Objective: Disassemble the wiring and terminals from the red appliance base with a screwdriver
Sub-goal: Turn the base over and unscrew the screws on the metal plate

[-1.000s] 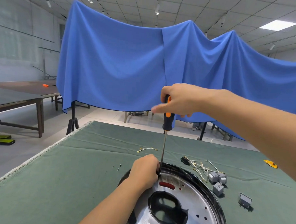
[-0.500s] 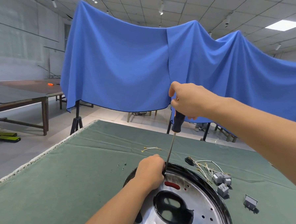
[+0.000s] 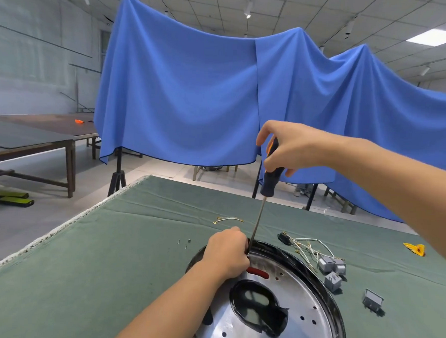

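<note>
Right hand (image 3: 292, 149): fingers wrapped round the screwdriver (image 3: 263, 196) handle, shaft nearly upright, tip down at the base's far rim.
Left hand (image 3: 228, 251): fingers curled at that rim beside the tip; what they hold, I cannot tell.
Appliance base (image 3: 300, 302): at the bench's near edge, shiny plate up.
Loose wiring (image 3: 308, 247): just beyond it, with grey terminals (image 3: 332, 265).

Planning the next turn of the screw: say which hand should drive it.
Right. The right hand already grips the screwdriver, tip at the base rim; the left hand steadies there.
</note>
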Demonstrator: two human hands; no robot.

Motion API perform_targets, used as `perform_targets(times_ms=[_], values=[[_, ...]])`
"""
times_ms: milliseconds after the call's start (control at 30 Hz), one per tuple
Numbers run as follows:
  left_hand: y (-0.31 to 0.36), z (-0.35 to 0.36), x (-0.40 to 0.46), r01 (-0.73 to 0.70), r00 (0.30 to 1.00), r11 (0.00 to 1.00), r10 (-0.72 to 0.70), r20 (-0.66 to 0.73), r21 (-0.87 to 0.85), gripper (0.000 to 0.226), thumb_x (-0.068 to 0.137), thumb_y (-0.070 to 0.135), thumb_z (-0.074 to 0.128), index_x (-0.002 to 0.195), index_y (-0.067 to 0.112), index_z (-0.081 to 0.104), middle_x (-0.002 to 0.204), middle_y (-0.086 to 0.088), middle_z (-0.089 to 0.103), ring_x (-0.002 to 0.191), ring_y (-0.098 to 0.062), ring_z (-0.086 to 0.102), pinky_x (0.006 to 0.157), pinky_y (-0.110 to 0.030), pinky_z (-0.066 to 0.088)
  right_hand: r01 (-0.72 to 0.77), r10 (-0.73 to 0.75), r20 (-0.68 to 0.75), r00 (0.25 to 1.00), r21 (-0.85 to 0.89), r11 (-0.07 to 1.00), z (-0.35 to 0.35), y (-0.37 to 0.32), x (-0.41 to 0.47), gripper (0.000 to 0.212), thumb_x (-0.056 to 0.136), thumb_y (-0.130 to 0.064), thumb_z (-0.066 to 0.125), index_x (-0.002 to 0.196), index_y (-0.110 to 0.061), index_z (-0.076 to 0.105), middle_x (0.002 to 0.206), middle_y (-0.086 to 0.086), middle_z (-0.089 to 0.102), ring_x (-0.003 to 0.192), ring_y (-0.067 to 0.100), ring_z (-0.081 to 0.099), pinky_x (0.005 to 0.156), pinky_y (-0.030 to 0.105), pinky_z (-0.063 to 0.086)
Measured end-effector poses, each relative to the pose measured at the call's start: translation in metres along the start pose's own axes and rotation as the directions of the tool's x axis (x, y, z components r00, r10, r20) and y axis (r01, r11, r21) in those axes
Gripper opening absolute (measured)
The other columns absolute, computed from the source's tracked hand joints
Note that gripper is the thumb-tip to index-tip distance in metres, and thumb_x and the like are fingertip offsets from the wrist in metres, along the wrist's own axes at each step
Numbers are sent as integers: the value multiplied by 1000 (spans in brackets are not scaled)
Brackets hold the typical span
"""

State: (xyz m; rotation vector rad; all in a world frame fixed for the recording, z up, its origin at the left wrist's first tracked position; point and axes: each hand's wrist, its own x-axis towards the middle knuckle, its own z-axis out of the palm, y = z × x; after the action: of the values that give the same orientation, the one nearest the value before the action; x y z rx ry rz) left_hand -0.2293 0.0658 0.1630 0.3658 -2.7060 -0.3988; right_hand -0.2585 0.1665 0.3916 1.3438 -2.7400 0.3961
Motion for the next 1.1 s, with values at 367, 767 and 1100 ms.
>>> perform_targets(times_ms=[367,767,1100], values=[[-2,2,0,-16,1000,1000,16,-20,11,17,83,25,55,88,14,67,100,-2,57,89,-26,57,74,-33,44,-34,42,-112,993,80,996,15,5,-4,30,78,-20,60,102,-18,41,91,7,61,67,23,59,58,34,55],[-4,3,2,-24,999,1000,23,-39,-8,19,86,32,59,90,15,68,101,-1,57,91,-26,57,74,-32,42,135,-108,-547,830,9,991,46,11,-5,21,83,-23,58,96,-13,45,86,3,56,79,30,54,66,38,43],[-4,2,3,-7,999,1000,7,-40,-2,19,90,27,55,95,17,70,106,-2,60,95,-27,59,79,-33,45,194,-117,-685,719,35,980,39,23,-10,20,79,-22,60,91,-14,47,75,-1,56,72,27,52,59,32,39]])
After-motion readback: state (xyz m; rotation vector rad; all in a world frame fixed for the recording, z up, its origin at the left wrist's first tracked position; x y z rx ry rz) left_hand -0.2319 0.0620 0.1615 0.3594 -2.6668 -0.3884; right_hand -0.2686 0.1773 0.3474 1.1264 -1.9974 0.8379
